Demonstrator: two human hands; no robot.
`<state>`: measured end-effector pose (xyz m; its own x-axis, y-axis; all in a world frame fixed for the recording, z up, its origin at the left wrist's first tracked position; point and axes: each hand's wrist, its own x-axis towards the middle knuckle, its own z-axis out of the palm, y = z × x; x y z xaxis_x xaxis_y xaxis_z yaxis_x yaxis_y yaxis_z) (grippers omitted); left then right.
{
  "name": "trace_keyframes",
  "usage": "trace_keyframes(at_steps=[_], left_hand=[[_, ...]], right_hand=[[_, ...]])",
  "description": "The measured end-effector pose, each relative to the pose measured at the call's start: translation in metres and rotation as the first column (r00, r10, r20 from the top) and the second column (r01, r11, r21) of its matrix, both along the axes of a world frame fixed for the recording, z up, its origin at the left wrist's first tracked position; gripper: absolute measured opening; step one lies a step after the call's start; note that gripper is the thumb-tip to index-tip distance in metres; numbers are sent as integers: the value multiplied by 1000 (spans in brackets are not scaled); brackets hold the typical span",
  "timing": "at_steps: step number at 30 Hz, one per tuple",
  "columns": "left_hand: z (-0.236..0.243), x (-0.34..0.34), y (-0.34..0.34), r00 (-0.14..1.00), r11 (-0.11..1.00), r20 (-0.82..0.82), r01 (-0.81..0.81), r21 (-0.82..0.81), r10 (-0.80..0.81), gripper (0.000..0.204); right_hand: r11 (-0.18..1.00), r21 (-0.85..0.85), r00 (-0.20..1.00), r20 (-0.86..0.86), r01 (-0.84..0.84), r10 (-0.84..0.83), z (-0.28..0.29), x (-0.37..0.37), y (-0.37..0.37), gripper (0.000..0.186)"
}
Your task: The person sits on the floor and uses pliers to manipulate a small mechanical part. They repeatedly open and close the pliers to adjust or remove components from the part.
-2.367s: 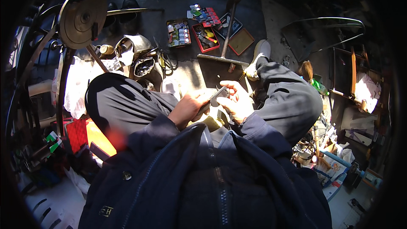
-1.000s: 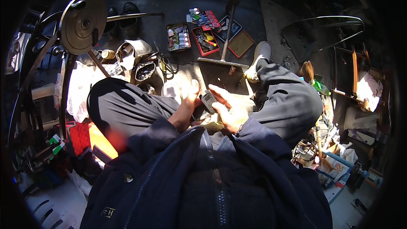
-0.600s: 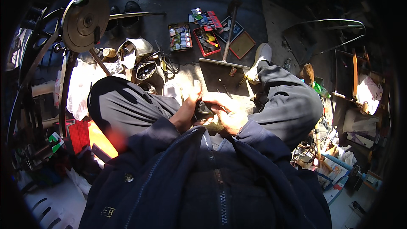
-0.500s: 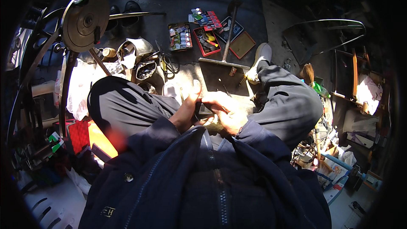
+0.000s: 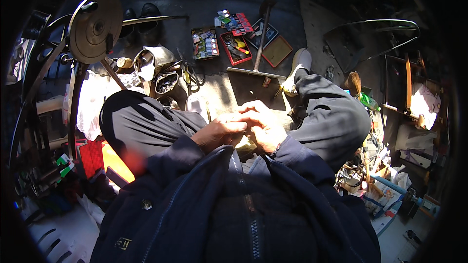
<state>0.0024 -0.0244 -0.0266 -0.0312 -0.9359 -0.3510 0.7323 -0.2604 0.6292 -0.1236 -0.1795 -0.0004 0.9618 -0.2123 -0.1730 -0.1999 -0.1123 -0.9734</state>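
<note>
We have a small object pinched between our two hands, low in our lap between the knees and just short of the dark metal plate (image 5: pixel 256 87) on the ground ahead; the fingers cover it so fully that we cannot tell what it is. Our left hand (image 5: pixel 218 134) is curled nearly closed, its fingertips pressed against those of our right hand (image 5: pixel 263 127), which folds over from the other side, thumb and fingers tight together. We judge this to be fine fingertip work on the piece, fitting or adjusting it rather than carrying it; the next move seems to call for a steady pinch and small turns, with the hands kept close to the body. Beyond the plate, a long-handled tool (image 5: pixel 262 36) rises from it, with trays of small coloured parts (image 5: pixel 225 39) on either side of the handle. Left of the plate lie scissors (image 5: pixel 191 75), and farther left stands a round metal wheel (image 5: pixel 95 27).
</note>
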Motion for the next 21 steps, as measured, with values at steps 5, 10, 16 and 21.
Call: trace_keyframes(at_steps=[5,10,16,21], left_hand=[[6,2,3,931,998,364,34,-49,-14,58],[27,-4,-1,943,995,323,-91,32,76,77],[39,-1,0,947,989,290,-149,10,139,89],[37,0,0,928,992,352,-117,-42,124,82]], right_hand=[[930,325,985,-85,171,-151,0,-3,-5,30],[858,425,956,-189,287,-226,-5,1,-10,41],[895,386,971,-166,224,-172,5,4,-8,32],[938,294,977,-155,186,-145,9,5,-8,28]])
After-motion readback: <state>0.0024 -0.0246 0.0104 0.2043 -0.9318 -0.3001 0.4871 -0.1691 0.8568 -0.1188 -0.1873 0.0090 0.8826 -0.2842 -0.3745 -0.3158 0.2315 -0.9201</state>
